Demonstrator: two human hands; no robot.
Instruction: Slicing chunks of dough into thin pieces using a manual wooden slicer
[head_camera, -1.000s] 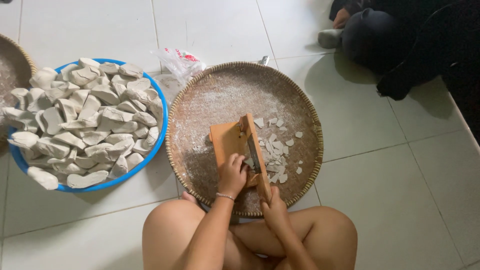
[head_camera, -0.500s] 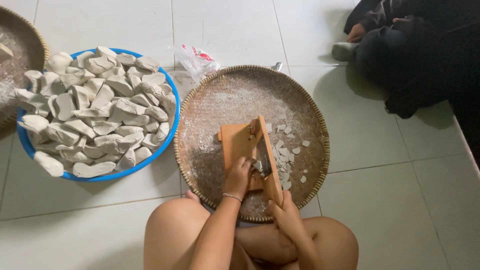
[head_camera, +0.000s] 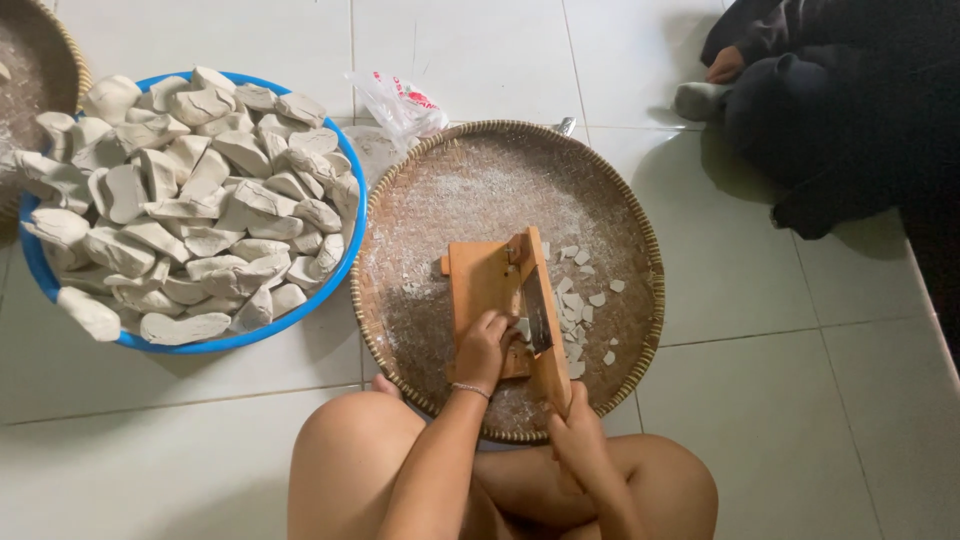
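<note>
wooden slicer is lying in the round woven tray on the tiled floor. left hand is pressing a pale piece against its blade, fingers closed on it, while right hand is gripping the slicer's near end, white chips lying beside.

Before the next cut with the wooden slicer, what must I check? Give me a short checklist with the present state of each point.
1. Left hand presses on the wooden slicer board: ok.
2. Right hand grips the blade arm at its near end: ok.
3. Left fingertips away from the blade: cannot tell, they are close beside it.
4. Slicer lies inside the woven tray: ok.
5. Cut slices fall on the tray, right of the blade: ok.
6. Blue basin of white chunks at the left: ok.
</note>
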